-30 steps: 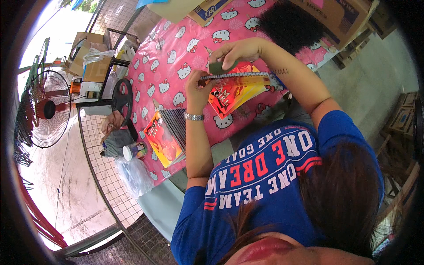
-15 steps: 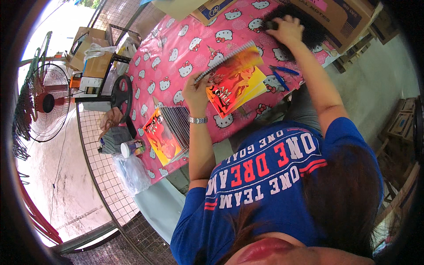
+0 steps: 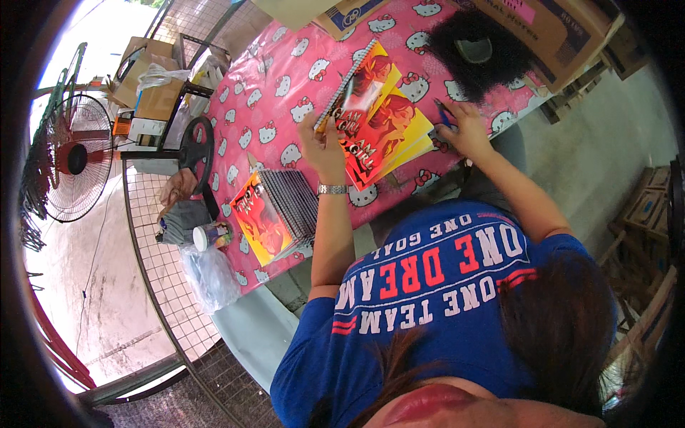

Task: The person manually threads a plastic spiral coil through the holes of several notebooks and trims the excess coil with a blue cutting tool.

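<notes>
Currently left hand (image 3: 325, 146) pinches the tilted notebook (image 3: 371, 107) edge, right hand (image 3: 465, 130) grips a blue pen (image 3: 444, 114); loose covers may slide off the worktop (image 3: 285, 71).

Glossy paper notebooks (image 3: 382, 125) (wire spirals) on smooth printed plastic tablecloth (image 3: 285, 78).

Brown cartons (image 3: 549, 28) top right, boxes (image 3: 153, 89) left

A spiral-bound notebook (image 3: 371, 114) with a red, orange and yellow cover lies flat on the pink-patterned worktop (image 3: 285, 93), its wire spine toward the far left and tilted diagonally. Yellow pages fan out under its near edge. A small blue pen (image 3: 444, 114) rests just beside its right corner.
</notes>
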Tool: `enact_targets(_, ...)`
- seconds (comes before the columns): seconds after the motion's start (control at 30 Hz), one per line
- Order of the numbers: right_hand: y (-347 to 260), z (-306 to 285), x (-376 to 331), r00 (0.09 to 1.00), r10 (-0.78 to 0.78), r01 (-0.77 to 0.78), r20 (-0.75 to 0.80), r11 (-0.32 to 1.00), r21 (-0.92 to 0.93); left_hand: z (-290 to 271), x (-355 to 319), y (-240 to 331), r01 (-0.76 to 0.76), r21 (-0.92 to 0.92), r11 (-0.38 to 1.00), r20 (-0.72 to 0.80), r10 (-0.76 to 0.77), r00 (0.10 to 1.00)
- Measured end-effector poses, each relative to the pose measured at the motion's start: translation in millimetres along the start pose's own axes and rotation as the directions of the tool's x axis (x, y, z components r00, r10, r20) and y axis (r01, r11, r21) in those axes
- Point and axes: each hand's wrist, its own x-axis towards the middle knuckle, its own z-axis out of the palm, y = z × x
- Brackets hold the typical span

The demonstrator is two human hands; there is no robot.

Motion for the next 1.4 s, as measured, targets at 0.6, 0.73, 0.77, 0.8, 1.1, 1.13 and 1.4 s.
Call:
enact_targets(0.6, -147, -7, 43, 0.882, -0.310, 0.018, 0.355, 0.775, 0.632, -2, -8, 11, -0.057, 0.391, 0.919, 0.023, 0.052, 0.998)
enact_targets(0.73, -146, -11, 38, 0.846, -0.361, -0.162, 0.392, 0.526, 0.835, -18, -10, 11, -0.133, 0.372, 0.919, 0.000, 0.143, 0.990)
enact_targets(0.77, -138, -11, 36, 0.884, -0.358, -0.046, 0.299, 0.572, 0.819, -26, -9, 20, -0.118, 0.297, 0.948, -0.084, 0.149, 0.985)
enact_targets(0.8, -124, -12, 35, 0.909, -0.363, 0.068, 0.203, 0.612, 0.788, -37, -7, 32, -0.111, 0.220, 0.969, -0.170, 0.150, 0.974)
enact_targets(1.1, 43, 5, 29, 0.991, -0.109, 0.108, 0.071, 0.994, 0.014, -235, -65, 84, 0.303, 0.236, 0.923, -0.650, -0.082, 0.756)
enact_targets(1.13, 46, 9, 35, 0.989, -0.128, 0.129, 0.073, 0.992, -0.009, -246, -74, 77, 0.356, 0.243, 0.903, -0.671, -0.109, 0.734)
enact_targets(1.4, 57, -2, 114, 0.994, -0.058, -0.005, -0.088, 0.806, -0.592, -258, -103, 26, 0.443, 0.490, 0.751, -0.752, 0.106, 0.651)
